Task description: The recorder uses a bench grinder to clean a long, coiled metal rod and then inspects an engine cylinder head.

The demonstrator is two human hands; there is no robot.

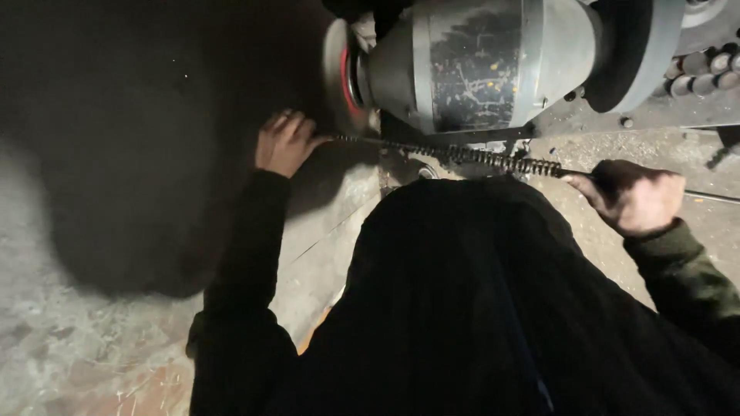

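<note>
Here the left hand (284,143) pinches the left end of a long coiled spring rod (462,155), fingers closed around it just beside the grinding wheel (339,73). The right hand (634,196) grips the rod's right end in a closed fist. The rod lies horizontally between both hands, just below the grey bench grinder motor (486,62). The concrete floor (77,339) lies near left.

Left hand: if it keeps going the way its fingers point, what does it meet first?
Probably the grinding wheel. The left hand grips the rod end with fingers pointing up and right toward the wheel's edge; depth is unclear, so it might pass in front.
</note>
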